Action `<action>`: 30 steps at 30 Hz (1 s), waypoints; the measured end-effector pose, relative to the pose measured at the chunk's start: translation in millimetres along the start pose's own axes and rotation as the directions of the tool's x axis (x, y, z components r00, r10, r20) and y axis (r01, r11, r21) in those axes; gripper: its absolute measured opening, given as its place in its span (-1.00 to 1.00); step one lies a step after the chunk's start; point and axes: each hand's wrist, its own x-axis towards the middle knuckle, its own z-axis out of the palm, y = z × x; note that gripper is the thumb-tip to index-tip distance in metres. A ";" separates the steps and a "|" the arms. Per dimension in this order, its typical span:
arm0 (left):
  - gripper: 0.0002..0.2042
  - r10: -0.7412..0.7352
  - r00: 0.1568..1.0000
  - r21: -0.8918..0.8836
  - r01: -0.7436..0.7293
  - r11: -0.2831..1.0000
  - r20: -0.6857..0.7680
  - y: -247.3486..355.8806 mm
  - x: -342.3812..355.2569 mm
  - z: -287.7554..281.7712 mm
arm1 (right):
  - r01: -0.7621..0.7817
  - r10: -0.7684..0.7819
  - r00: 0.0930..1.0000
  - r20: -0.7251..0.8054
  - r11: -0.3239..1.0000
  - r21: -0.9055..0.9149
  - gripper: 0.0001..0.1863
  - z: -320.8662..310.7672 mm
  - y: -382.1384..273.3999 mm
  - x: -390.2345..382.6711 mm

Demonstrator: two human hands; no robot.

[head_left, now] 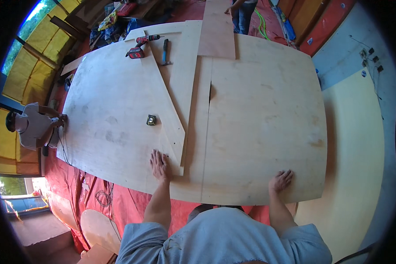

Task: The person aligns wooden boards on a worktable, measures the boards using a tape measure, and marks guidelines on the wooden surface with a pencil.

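My left hand (160, 165) lies flat, fingers stretched out, at the near end of an angled wooden strip (165, 97) on the large plywood surface (259, 105). My right hand (281, 180) rests on bare plywood near the front right, its fingers slightly bent and apart, with nothing seen in it. A small tape measure (151, 120) sits beyond my left hand, left of the strip. Farther off, a red and black cordless drill (137, 52) and a hammer (165, 52) with a blue handle lie by the strip's far end. A long straight board (192, 75) meets the strip at its near end.
A co-worker (35, 125) is at the left edge, hands by a cord. Another person's legs (243, 18) show at the far side, beside a loose wood panel (217, 35). Red sheeting (132, 198) covers the floor. A pale panel (356, 154) leans along the right wall.
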 end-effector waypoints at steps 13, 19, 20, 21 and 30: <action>-0.42 0.000 1.000 -0.003 0.000 1.000 -0.011 -7.6 2.9 7.9 | 0.011 -0.007 0.998 0.064 0.998 -0.068 -0.32 -6.4 -5.5 1.7; -0.42 0.036 0.998 -0.018 -0.037 0.999 -0.054 -0.8 -0.6 3.9 | 0.047 -0.037 0.989 0.143 0.997 -0.066 -0.33 -7.5 13.1 15.7; -0.42 0.036 0.998 -0.026 -0.038 0.999 -0.054 -0.9 0.3 4.1 | 0.057 -0.048 0.983 0.178 0.997 -0.048 -0.33 -9.0 14.5 18.6; -0.42 0.032 0.998 -0.019 -0.033 0.999 -0.054 -5.4 0.0 3.7 | 0.062 -0.052 0.983 0.179 0.997 -0.048 -0.33 -17.3 9.7 15.7; -0.41 0.016 0.999 -0.020 -0.015 1.000 0.032 -6.2 1.9 1.8 | 0.186 -0.201 0.958 0.205 0.978 0.092 -0.58 -42.3 -15.3 5.1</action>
